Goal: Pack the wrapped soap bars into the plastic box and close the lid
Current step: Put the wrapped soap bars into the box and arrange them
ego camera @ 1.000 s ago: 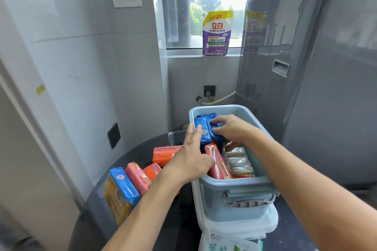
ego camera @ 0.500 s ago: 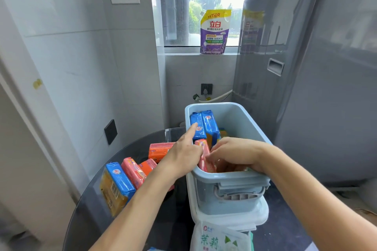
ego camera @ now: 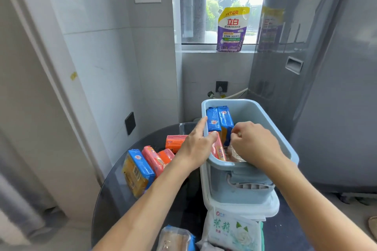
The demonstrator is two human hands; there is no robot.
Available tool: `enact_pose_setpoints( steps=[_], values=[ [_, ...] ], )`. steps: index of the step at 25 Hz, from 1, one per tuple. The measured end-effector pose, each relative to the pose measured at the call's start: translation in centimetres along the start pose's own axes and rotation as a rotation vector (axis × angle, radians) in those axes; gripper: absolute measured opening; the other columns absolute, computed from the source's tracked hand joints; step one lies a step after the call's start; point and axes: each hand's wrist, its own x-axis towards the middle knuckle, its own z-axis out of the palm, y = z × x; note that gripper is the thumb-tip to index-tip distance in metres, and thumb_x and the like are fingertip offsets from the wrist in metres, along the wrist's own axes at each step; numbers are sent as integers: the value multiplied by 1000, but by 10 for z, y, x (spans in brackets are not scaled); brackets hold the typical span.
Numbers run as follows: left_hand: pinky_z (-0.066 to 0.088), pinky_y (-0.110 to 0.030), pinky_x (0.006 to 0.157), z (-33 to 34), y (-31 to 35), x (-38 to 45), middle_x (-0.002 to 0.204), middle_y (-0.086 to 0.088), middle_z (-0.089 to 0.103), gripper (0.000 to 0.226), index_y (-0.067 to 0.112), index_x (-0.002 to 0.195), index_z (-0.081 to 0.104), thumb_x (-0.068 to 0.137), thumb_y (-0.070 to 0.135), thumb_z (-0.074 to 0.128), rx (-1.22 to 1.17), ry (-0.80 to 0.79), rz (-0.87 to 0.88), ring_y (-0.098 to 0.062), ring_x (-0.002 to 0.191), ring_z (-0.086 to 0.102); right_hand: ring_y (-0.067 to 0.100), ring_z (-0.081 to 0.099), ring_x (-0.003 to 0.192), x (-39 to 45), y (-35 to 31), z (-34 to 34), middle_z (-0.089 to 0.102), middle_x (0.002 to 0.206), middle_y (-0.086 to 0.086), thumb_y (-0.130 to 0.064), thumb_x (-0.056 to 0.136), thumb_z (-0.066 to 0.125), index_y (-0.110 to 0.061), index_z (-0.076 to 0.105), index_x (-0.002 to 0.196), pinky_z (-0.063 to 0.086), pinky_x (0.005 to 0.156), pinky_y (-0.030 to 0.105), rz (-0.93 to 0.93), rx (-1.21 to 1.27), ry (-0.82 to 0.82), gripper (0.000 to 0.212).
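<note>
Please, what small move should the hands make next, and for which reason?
Probably the left hand, which rests open on the rim of the pale blue plastic box, should reach for the orange wrapped soap bar lying nearest on the dark glass table. Several bars wait outside, and the box shows free room at its far right.

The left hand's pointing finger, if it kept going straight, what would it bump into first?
The left hand points up and away along the plastic box's left rim. Its finger looks already against the nearer blue soap bar; depth is unclear, so it may slide past toward the wall.
</note>
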Motion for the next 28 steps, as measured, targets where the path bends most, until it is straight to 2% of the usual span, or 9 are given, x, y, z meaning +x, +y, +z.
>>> enact_pose_setpoints(
  steps=[2, 5, 7, 9, 11, 13, 17, 23, 28],
  values=[
    [47, -32, 90, -18, -6, -2, 129, 1, 65, 53, 31, 141, 49, 91, 49, 45, 108, 110, 42, -15, 107, 62, 30, 49, 69, -19, -8, 6, 70, 84, 7, -20, 88, 52, -17, 66, 96, 37, 56, 33, -107, 12, 315, 16],
    [47, -34, 87, -73, -35, 1, 120, 0, 71, 45, 28, 120, 64, 84, 51, 51, 425, 426, -95, -26, 108, 64, 29, 59, 75, -53, -33, 16, 73, 80, 3, -12, 83, 56, -13, 68, 91, 46, 57, 35, -473, 179, 624, 14],
    [46, -41, 94, -107, -68, -7, 136, -5, 58, 67, 26, 137, 48, 80, 58, 58, 586, 412, -319, -32, 121, 56, 29, 60, 83, -67, -52, 26, 73, 89, 2, -10, 83, 57, -11, 69, 90, 51, 69, 41, -698, 213, 608, 14],
    [49, -42, 86, -120, -99, -20, 144, -7, 48, 87, 23, 143, 35, 74, 62, 71, 348, 256, -570, -30, 120, 53, 30, 60, 83, -74, -69, 37, 72, 90, 2, -10, 87, 53, -10, 69, 87, 51, 72, 42, -806, 241, 535, 16],
    [52, -39, 69, -116, -118, -28, 134, -6, 55, 80, 22, 131, 39, 70, 51, 83, -2, 212, -664, -25, 103, 60, 29, 59, 79, -76, -78, 50, 70, 84, 2, -17, 94, 42, -10, 68, 84, 50, 68, 40, -835, 259, 438, 28],
    [59, -40, 66, -115, -128, -25, 123, -6, 62, 75, 23, 125, 42, 68, 38, 88, -159, 237, -641, -25, 96, 67, 26, 58, 80, -72, -86, 69, 69, 86, -1, -19, 91, 44, -15, 66, 90, 51, 67, 40, -759, 256, 278, 22],
    [59, -33, 56, -110, -134, -29, 104, -2, 71, 65, 23, 117, 52, 66, 31, 90, -238, 213, -554, -21, 85, 72, 25, 61, 98, -58, -95, 120, 67, 112, -2, -30, 92, 52, -23, 55, 120, 52, 78, 43, -340, 419, -122, 28],
    [62, -45, 74, -113, -123, -36, 100, -8, 78, 38, 19, 115, 66, 79, 18, 76, -330, -13, -523, -28, 90, 75, 7, 60, 67, -53, -96, 150, 64, 76, -9, -46, 80, 60, -26, 58, 77, 46, 57, 28, 17, 699, -290, 21],
    [57, -36, 67, -129, -94, -38, 103, -18, 65, 52, 7, 119, 61, 70, 18, 72, -657, -93, -446, -31, 84, 66, 12, 53, 49, -49, -89, 128, 57, 50, -6, -48, 61, 53, -21, 53, 54, 35, 48, 26, 169, 677, -302, 28]
  ],
)
